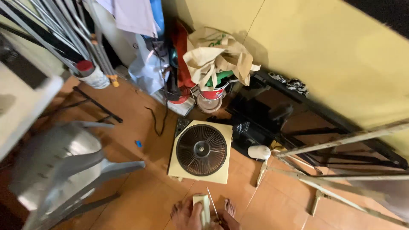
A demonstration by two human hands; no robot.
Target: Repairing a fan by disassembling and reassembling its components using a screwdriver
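Observation:
At the bottom edge, my left hand (185, 215) grips a small cream plastic piece (203, 208) that stands upright. My right hand (226, 218) is right beside it and holds a thin metal rod (211, 202) like a screwdriver shaft, its tip pointing up and away from me. Both hands are partly cut off by the frame. Just beyond them a cream square box fan (200, 151) lies flat on the orange tiled floor, with its dark round grille facing up.
A grey plastic chair (64, 170) stands at the left. A white cylinder (259, 152) and black parts lie to the right of the fan. A wooden frame (341, 179) leans at the right. Bags over a paint bucket (211, 94), cables and metal poles crowd the far wall.

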